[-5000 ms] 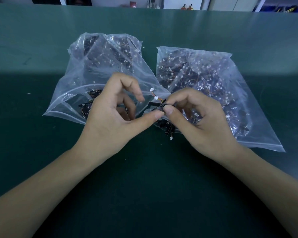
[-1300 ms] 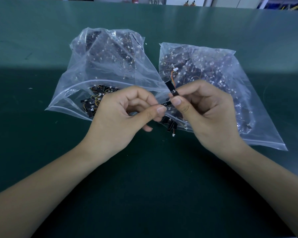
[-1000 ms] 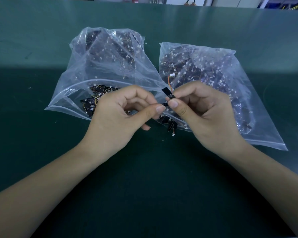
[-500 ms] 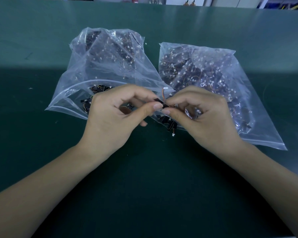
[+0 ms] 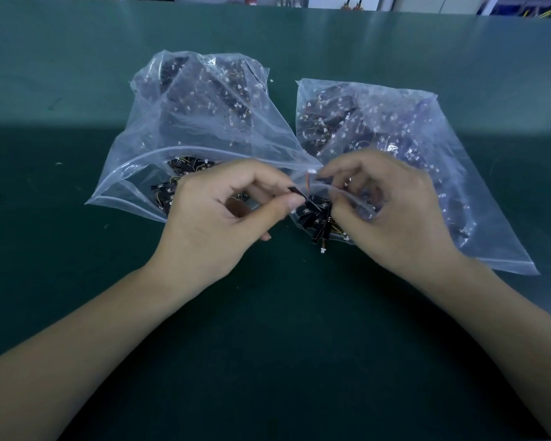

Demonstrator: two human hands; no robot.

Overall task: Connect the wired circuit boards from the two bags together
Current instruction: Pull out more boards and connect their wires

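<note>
Right between the two hands sits a small black circuit board (image 5: 297, 193), pinched at one end by the left hand (image 5: 217, 218) between thumb and forefinger. Its thin orange wire (image 5: 307, 180) rises to a tiny white plug (image 5: 311, 172), and the right hand (image 5: 385, 208) has its fingers curled in close there; whether it actually grips the plug I cannot tell. Such a piece looks feather-light and stiff, but the wire is limp and fragile, so the plug's body is probably the place to hold. Behind lie the left bag (image 5: 201, 122) and right bag (image 5: 395, 128), both full of similar boards, some spilling onto the green table (image 5: 268, 345).
</note>
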